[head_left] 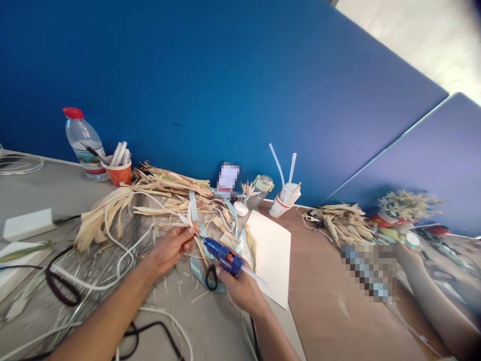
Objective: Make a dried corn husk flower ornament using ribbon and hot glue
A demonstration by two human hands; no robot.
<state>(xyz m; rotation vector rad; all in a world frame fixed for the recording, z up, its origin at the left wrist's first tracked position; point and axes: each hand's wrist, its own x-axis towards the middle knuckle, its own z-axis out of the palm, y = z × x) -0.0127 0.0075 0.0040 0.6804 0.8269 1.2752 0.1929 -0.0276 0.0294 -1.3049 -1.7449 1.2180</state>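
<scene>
Glue gun (221, 254) sits in right hand (242, 291), near left hand (171, 250).

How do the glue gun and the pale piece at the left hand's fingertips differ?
The glue gun is mainly blue; the pale piece is whitish. The glue gun is thick and bulky, the pale piece thin and smaller. The right hand grips the glue gun, while the left hand pinches the pale piece. Both are held.

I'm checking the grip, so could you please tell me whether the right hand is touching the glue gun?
Touching: the head view shows the right hand against the rear of the glue gun, with no gap between them.
</scene>
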